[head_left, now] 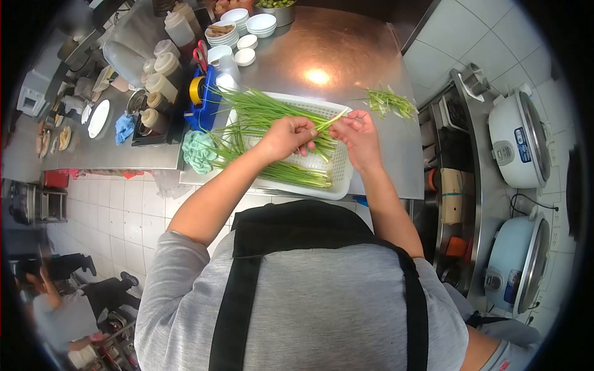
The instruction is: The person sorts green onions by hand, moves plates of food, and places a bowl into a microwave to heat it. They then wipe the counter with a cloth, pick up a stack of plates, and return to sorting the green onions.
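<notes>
My left hand (289,136) is closed around a few long green chives (323,125), over a white perforated plastic basket (341,179). Just to its right, my right hand (357,137) pinches the pale ends of the same stalks between thumb and fingers. A thick bunch of chives (257,106) lies along the far side of the basket, its leafy ends over the left rim. Another bunch (297,174) rests along the near side. On the steel table right of the basket is a small heap of green and pale scraps (390,102).
Left of the basket are a crumpled green cloth (199,151), a blue tape dispenser (204,102) and several squeeze bottles (162,86). White bowls (261,25) stand at the back of the steel table (346,49). Rice cookers (516,139) line the right. Another person (62,315) is at lower left.
</notes>
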The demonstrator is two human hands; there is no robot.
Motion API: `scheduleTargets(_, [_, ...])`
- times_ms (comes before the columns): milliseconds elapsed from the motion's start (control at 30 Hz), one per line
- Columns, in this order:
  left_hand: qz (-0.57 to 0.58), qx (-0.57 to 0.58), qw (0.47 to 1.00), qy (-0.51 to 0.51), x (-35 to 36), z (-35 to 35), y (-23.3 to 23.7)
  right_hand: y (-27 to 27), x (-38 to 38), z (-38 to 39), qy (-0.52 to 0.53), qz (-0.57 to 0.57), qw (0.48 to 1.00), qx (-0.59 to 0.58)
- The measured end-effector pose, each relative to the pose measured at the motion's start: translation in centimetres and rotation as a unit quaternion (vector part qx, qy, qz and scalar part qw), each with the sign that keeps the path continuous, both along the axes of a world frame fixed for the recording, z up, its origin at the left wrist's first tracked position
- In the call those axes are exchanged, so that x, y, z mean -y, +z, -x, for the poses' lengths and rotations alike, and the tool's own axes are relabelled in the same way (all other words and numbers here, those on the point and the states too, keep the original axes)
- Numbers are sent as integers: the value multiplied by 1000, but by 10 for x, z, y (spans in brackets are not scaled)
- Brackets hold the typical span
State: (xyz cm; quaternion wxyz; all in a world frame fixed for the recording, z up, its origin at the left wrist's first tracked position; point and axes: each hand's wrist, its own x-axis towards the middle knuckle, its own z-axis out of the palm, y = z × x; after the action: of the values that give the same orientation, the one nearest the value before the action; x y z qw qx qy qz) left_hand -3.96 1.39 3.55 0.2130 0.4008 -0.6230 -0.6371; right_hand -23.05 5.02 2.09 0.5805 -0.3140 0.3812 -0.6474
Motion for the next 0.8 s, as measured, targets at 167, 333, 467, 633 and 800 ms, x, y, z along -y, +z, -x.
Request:
scheduleTargets(167, [-9, -17, 1000, 13, -7, 6, 1, -2, -1, -11, -10, 28, 997, -69])
scheduleTargets(333, [65, 6, 998, 6, -4, 2, -6, 4, -4, -6, -1, 26, 994, -110])
scheduleTargets(467, [87, 49, 995, -3, 3, -10, -2, 5, -7, 8, -15, -11, 986, -163])
scheduleTargets(633, [105, 115, 987, -40, 10, -22, 1, 2, -5, 23, -68, -12, 989, -130])
scheduleTargets(800, [19, 62, 998, 7, 15, -24, -16, -3, -8, 39, -53, -13, 990, -131])
